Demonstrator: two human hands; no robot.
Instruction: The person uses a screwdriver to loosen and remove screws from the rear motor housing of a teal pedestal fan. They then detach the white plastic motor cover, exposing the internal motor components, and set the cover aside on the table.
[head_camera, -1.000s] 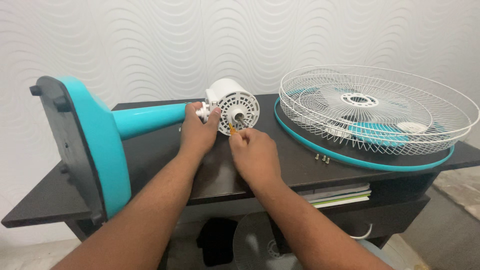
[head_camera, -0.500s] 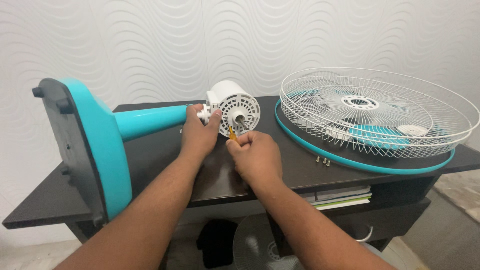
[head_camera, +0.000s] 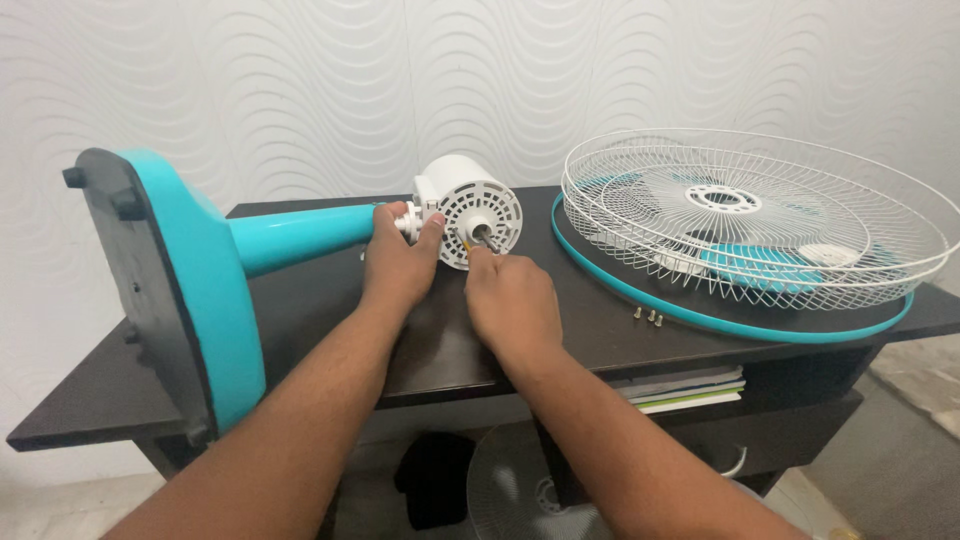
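right hand (head_camera: 510, 300) moved up to motor housing (head_camera: 470, 210), fingers pinching screwdriver; left hand (head_camera: 398, 262) grips neck.

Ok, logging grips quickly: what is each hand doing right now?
Left hand: closed around the white motor housing neck.
Right hand: closed on a small screwdriver, mostly hidden.

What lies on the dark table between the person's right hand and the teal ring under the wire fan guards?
In the head view, small loose screws lie on the table there.
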